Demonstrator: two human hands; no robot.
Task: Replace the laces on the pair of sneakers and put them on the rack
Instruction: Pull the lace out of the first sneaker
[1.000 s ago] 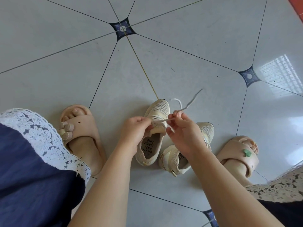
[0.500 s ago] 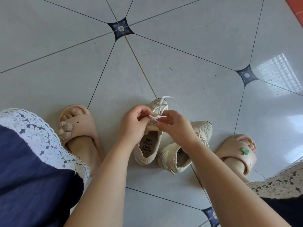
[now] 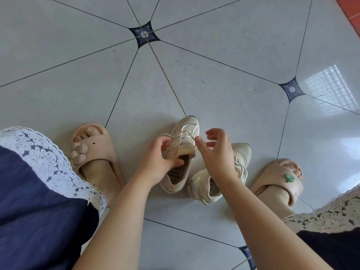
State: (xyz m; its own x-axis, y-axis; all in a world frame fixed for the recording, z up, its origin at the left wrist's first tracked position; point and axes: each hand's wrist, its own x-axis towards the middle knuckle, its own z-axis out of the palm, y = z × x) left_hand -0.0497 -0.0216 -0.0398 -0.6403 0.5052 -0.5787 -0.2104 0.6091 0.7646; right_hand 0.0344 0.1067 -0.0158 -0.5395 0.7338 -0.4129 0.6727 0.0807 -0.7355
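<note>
Low on the tiled floor (image 3: 214, 75), at about 6 o'clock in the view, the two beige sneakers sit side by side between the person's slippered feet. The first sneaker (image 3: 190, 124) points its toe toward 12 o'clock, and a pale lace (image 3: 182, 133) crosses its eyelets. The second sneaker (image 3: 202, 189) lies just beside it at 4 o'clock, tipped a little onto its side and also laced. No rack is in view.

The left hand (image 3: 157, 160) grips the first sneaker at its collar, with the fingers curled over the outer side by the eyelets and the thumb inside the mouth. Whether it also pinches a lace end I cannot tell. The right hand (image 3: 216, 154) hovers at 3 o'clock of that shoe's tongue, fingers spread and loose, holding nothing.

These look like small, light mesh shoes. The upper is likely soft and will fold under a squeeze, while the sole is stiffer. The collar or heel is the firm place to hold. The lace is limp and thin, best pinched close to its tip so it can be steered through an eyelet.
</note>
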